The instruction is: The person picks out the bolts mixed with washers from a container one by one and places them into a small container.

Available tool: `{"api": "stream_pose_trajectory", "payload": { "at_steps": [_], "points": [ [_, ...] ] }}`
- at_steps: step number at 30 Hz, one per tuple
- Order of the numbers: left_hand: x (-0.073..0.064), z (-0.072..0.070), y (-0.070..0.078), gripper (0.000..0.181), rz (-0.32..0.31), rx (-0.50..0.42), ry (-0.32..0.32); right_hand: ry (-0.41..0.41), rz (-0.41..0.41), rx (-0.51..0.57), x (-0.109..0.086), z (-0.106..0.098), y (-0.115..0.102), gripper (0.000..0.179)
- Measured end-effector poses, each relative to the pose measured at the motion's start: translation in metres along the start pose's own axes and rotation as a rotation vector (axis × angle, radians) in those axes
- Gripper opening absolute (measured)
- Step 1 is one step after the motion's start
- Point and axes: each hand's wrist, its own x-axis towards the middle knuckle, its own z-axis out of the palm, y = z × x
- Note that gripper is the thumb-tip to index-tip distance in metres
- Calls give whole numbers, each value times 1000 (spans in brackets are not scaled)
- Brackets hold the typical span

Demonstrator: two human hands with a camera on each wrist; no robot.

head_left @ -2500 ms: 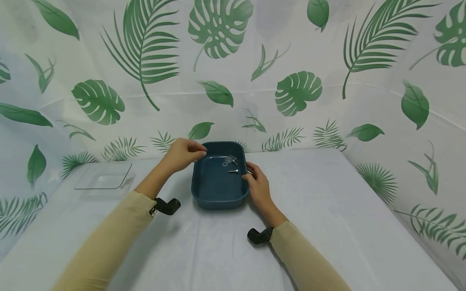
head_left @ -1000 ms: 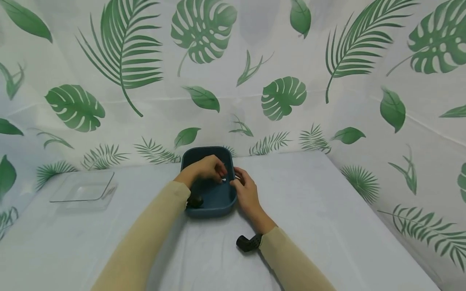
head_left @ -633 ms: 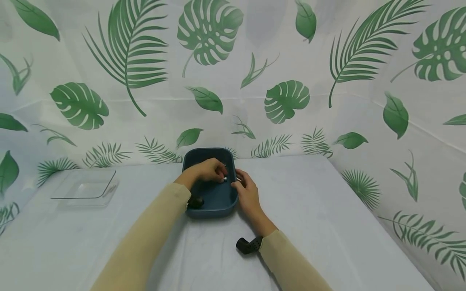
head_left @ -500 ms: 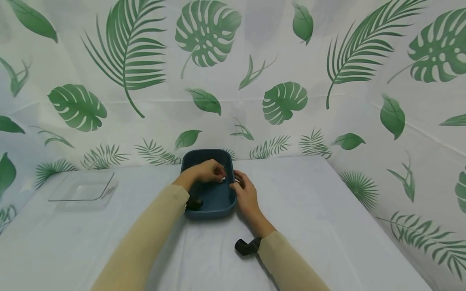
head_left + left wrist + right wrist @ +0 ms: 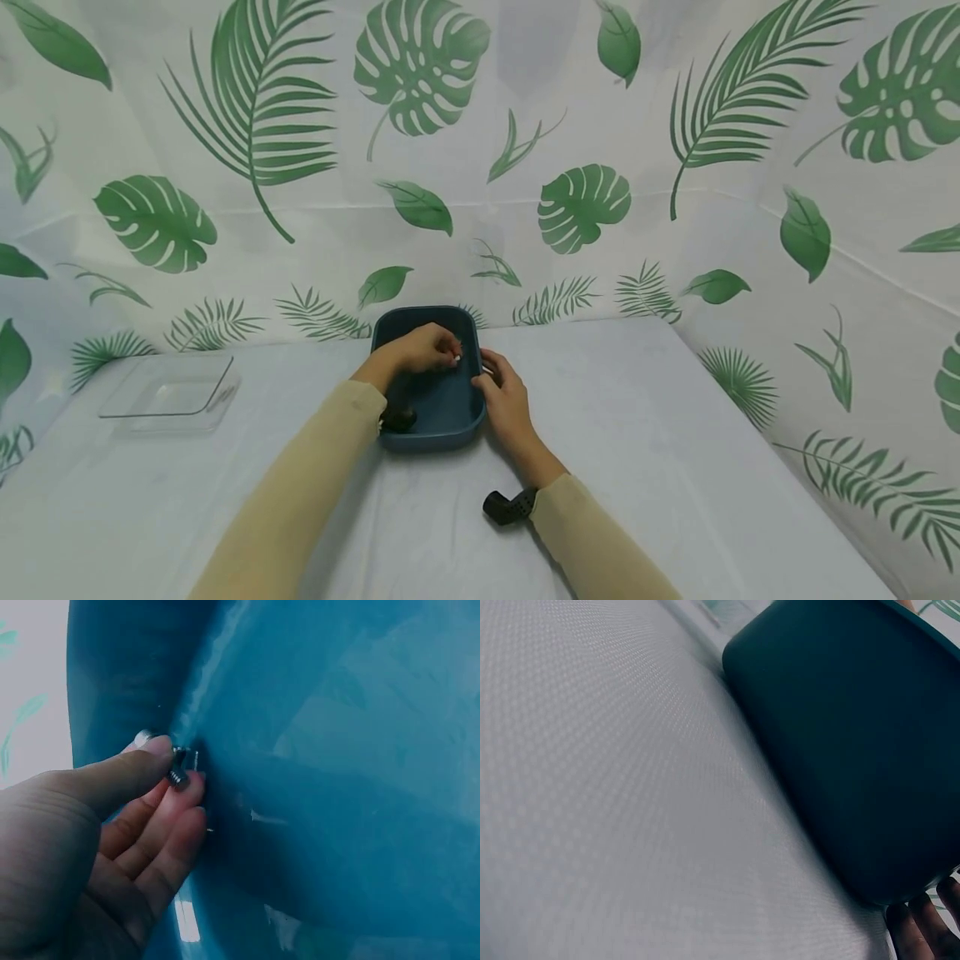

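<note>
A deep dark-blue plastic tub (image 5: 450,408) stands on the table. Inside it, near the right wall, my left hand (image 5: 426,348) pinches small metal screws (image 5: 178,777) between thumb and fingers. A threaded shank and a shiny round head (image 5: 142,737) show at the fingertips in the left wrist view; how many are held I cannot tell. My right hand (image 5: 512,402) holds the tub's right side, thumb at the rim and fingers along the outer wall. In the right wrist view, its fingers (image 5: 911,934) reach around the tub's corner.
A clear glass or plastic container (image 5: 168,396) sits at the table's far left. White cloth (image 5: 637,433) covers the table, and a leaf-print curtain (image 5: 495,208) hangs right behind the tub. Black wrist cameras (image 5: 508,507) are strapped to both forearms.
My left hand has come from above the tub's left rim down inside, over where loose screws and rings lay, and now pinches screws, slightly raised. The right hand keeps its hold.
</note>
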Motion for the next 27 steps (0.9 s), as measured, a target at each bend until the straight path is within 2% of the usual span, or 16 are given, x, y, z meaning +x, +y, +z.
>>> {"api": "stream_pose_trajectory", "payload": {
  "at_steps": [4, 12, 16, 23, 27],
  "points": [
    [-3, -1, 0, 16, -16, -7, 15, 24, -3, -20, 1, 3, 8, 46],
    [-4, -2, 5, 15, 5, -32, 92, 39, -15, -19, 0, 4, 6, 47],
    [-6, -6, 10, 15, -4, -8, 93, 35, -18, -19, 1, 5, 5, 48],
    [-7, -11, 16, 15, 34, 4, 93, 45, -18, -36, 4, 3, 7, 46],
    [-12, -15, 17, 18, 13, -2, 92, 29, -18, -44, 5, 2, 8, 45]
  ]
}}
